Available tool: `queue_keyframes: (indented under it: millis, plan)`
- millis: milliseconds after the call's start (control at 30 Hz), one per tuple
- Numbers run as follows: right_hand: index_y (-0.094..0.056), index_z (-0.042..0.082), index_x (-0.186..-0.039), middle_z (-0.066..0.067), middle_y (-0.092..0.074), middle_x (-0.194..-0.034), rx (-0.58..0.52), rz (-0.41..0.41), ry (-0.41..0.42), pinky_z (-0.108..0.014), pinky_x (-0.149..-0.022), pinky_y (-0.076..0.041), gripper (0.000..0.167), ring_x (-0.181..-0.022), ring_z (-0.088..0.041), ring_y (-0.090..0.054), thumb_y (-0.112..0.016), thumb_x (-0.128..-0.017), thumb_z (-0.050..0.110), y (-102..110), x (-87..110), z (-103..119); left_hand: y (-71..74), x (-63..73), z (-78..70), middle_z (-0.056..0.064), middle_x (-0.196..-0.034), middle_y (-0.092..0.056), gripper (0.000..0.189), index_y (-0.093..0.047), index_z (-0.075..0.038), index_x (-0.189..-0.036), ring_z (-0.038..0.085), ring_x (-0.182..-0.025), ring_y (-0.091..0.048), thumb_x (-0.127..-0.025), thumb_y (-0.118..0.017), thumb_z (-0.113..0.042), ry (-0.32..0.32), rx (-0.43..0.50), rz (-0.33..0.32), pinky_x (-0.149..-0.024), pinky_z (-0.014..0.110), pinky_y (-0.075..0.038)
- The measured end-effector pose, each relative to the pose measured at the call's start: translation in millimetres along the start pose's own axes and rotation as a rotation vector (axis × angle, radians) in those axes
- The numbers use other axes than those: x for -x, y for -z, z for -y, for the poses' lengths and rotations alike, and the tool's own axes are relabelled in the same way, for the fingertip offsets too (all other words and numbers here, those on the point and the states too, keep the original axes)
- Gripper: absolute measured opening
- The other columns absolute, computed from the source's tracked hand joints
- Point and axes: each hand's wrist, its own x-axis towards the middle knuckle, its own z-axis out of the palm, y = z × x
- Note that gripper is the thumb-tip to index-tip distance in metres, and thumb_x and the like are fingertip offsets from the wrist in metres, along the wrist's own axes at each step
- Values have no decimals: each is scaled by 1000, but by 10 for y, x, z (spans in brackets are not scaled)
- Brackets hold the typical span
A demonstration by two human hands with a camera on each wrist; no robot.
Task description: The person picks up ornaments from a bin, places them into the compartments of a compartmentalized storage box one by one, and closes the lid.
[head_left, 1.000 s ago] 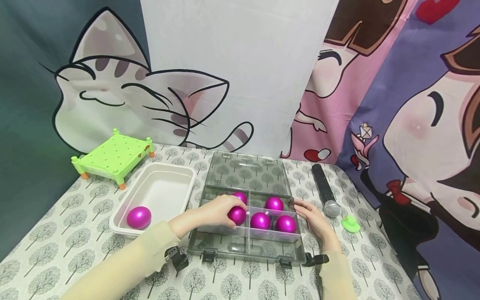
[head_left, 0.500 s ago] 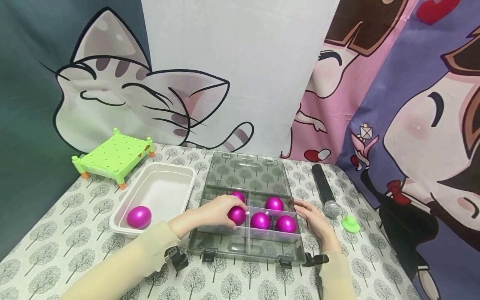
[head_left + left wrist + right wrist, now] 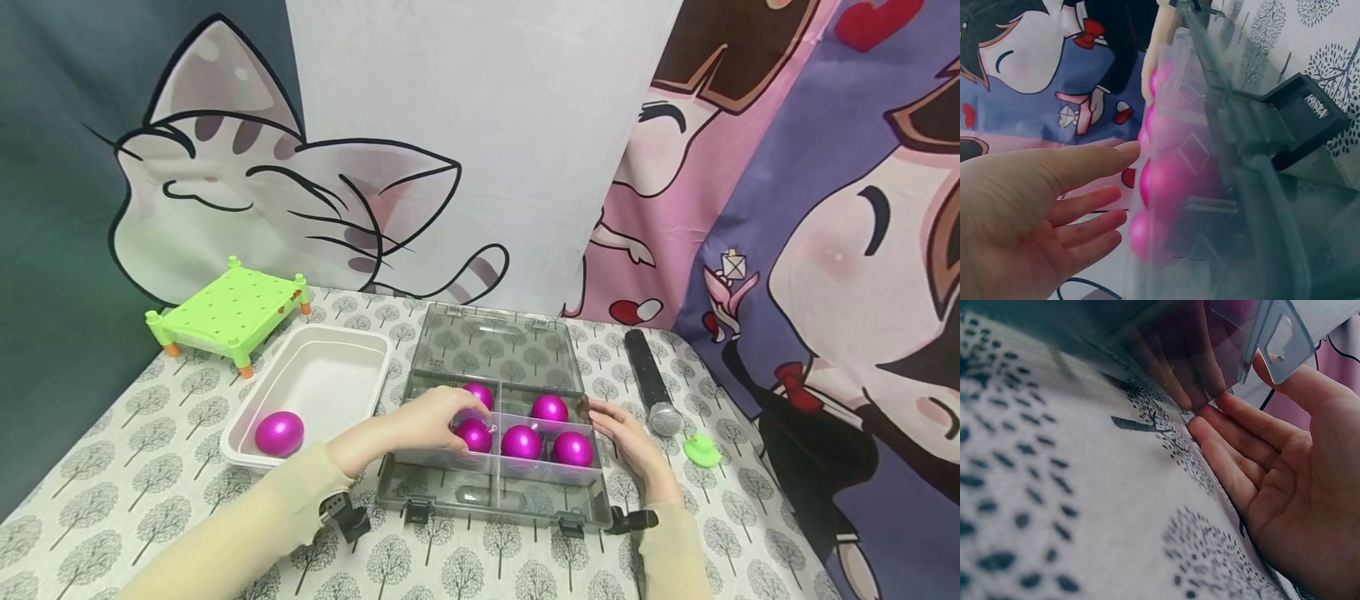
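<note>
A grey see-through divided case point(image 3: 551, 500) lies with its lid point(image 3: 495, 342) tipped back. Shiny magenta Christmas baubles sit in its rear and middle rows. My left hand point(image 3: 431, 419) is over the case's left side, its fingers spread around the left middle-row bauble point(image 3: 474, 437). In the left wrist view, this hand's straight fingers are apart from the baubles, beside the case wall. Behind that bauble sits another bauble point(image 3: 480, 395). My right hand point(image 3: 628, 435) rests against the case's right side, thumb at the rim edge and fingers extended along the outer wall.
Left of the case stands a white tray point(image 3: 382, 367) with one bauble point(image 3: 280, 433) inside. A green pegboard stand point(image 3: 232, 312) is at the back left. On the right lie a black microphone point(image 3: 647, 371) and a green toy duck point(image 3: 701, 449). Black latches point(image 3: 417, 510) jut from the case's front.
My left hand's fingers have parted from the bauble and the hand has shifted slightly up and back. The bauble sits a little lower in its compartment. My right hand stays put.
</note>
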Motion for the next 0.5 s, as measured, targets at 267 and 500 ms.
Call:
queue_keyframes:
  millis: [267, 500]
  plan:
    - [-35, -20, -138, 5, -63, -120, -8, -3, -1, -11, -95, -46, 51, -106, 2, -61, -50, -100, 11, 14, 2, -10, 204, 143, 4, 8, -125, -67, 50, -64, -6, -123, 28, -116, -62, -76, -80, -10, -10, -40, -32, -102, 46, -49]
    - [-35, -19, -139, 14, -64, -113, -16, -12, -21, -11, -95, -45, 51, -106, 3, -61, -50, -99, 10, 10, 2, -18, 482, 350, 46, 9, -123, -67, 50, -62, -5, -125, 28, -114, -62, -79, -78, -12, -4, -55, -54, -101, 46, -50]
